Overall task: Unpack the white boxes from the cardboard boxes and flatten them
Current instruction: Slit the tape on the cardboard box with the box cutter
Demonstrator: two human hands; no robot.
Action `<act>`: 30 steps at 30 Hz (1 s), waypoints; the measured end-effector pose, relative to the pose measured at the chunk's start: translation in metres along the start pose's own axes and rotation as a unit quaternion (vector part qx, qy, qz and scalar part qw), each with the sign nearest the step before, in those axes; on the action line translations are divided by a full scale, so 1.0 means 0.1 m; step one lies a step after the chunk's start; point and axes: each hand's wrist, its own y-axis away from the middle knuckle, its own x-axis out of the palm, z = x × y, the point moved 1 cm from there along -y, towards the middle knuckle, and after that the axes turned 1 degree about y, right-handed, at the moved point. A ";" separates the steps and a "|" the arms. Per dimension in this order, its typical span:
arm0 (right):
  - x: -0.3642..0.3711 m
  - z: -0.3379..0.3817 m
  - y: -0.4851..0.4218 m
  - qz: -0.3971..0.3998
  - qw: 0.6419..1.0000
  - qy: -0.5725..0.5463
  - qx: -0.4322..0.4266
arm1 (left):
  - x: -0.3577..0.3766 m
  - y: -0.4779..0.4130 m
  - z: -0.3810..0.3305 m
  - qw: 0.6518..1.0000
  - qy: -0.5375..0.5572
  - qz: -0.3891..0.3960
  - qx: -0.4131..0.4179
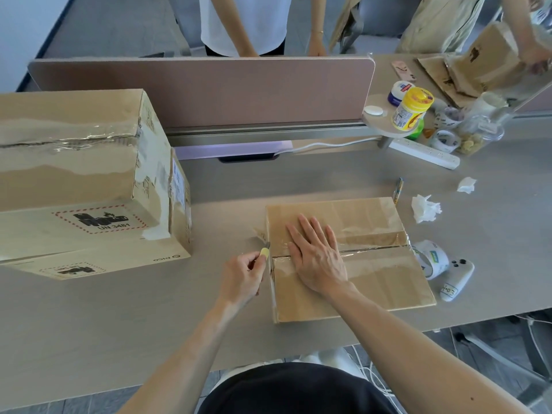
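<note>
A taped cardboard box (373, 282) lies on the grey surface (119, 324). The right hand (316, 255) presses on it, fingers straight and apart. The left hand (242, 273) has its fingers clamped on a yellow cutter (264, 251) at the box's left edge.

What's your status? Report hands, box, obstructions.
Left hand grips yellow cutter at cardboard box edge. Right hand flat on top, across the taped seam. Hand in blade's path.

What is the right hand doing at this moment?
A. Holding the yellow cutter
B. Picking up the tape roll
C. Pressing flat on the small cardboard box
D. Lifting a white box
C: the right hand lies flat, fingers straight, on the small cardboard box, while the left hand grips the yellow cutter.
</note>
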 end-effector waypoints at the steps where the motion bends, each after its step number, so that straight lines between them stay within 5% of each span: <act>1: 0.00 0.00 0.00 -0.002 1.000 0.002 0.000 | 0.00 -0.01 0.00 1.000 -0.011 -0.002 0.011; 30: 0.04 0.01 0.00 -0.026 0.999 0.019 -0.002 | -0.02 0.17 -0.05 0.994 -0.078 0.062 0.048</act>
